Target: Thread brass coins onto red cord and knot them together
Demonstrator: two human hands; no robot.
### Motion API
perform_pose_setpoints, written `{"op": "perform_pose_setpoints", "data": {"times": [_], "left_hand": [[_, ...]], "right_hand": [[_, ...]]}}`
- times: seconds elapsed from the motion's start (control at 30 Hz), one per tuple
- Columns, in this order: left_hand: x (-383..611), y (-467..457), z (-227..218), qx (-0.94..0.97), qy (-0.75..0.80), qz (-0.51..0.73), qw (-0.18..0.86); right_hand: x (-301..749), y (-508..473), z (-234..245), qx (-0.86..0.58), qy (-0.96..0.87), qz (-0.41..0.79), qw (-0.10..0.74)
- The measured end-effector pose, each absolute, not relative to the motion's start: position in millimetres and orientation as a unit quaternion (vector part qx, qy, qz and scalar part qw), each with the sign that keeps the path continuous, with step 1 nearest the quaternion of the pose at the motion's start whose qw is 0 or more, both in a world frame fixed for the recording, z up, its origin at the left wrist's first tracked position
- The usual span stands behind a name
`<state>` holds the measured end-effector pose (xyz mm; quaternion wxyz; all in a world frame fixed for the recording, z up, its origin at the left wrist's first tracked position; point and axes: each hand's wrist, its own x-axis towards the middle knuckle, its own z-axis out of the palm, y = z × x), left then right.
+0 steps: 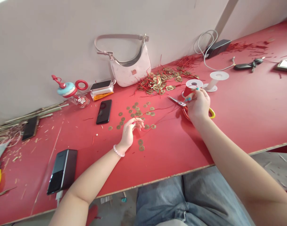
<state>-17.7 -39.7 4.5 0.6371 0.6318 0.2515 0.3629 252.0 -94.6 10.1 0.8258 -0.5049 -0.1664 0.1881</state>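
Observation:
My left hand [131, 129], with a beaded bracelet at its wrist, is closed, fingertips pinching thin red thread. The red thread [165, 109] runs from there across the table to my right hand [199, 103], whose fingers are pinched on it. Under and beside my right hand lie scissors [180, 102] with orange and yellow handles. Just behind my right hand stands a spool of red thread [192, 84], partly hidden. Loose round brass coins [138, 112] with holes lie scattered around my left hand. Two more coins [140, 145] lie nearer the table edge.
A pile of coins tied with red thread [159, 81] lies before a pink handbag [131, 67]. A white empty spool [215, 81] stands to the right, with pliers [249, 65] beyond. Leftward are a black phone [104, 111], a cup [74, 94] and a dark power bank [63, 169].

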Motion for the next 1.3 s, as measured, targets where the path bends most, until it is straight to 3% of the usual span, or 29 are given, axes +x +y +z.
{"op": "perform_pose_setpoints", "data": {"times": [0.2, 0.43, 0.6, 0.77, 0.9, 1.0, 1.13, 1.3], "left_hand": [[-17.8, -40.9, 6.0, 0.629, 0.232, 0.358, 0.650], [-16.5, -41.8, 6.1, 0.642, 0.260, 0.362, 0.624], [-16.0, -43.9, 9.4, 0.654, 0.266, 0.366, 0.606], [-16.1, -45.1, 13.9, 0.674, 0.258, 0.366, 0.588], [-16.3, -44.4, 12.9, 0.677, 0.265, 0.371, 0.578], [-16.2, -44.8, 12.5, 0.678, 0.269, 0.366, 0.578], [-16.0, -46.2, 14.0, 0.674, 0.269, 0.362, 0.585], [-15.5, -47.1, 15.5, 0.674, 0.284, 0.356, 0.581]], "right_hand": [[236.4, -92.9, 12.3, -0.574, -0.247, 0.227, 0.747], [213.7, -97.4, 8.9, -0.698, -0.517, 0.133, 0.477], [203.2, -103.1, 14.0, -0.632, -0.681, 0.156, 0.335], [206.4, -99.3, 8.4, -0.632, -0.691, 0.117, 0.331], [215.8, -95.5, 1.5, -0.686, -0.631, 0.014, 0.362], [218.9, -94.2, -3.6, -0.718, -0.619, -0.035, 0.317], [218.3, -91.6, -11.8, -0.710, -0.648, -0.028, 0.274], [219.0, -88.2, -16.9, -0.691, -0.654, -0.001, 0.308]]}}
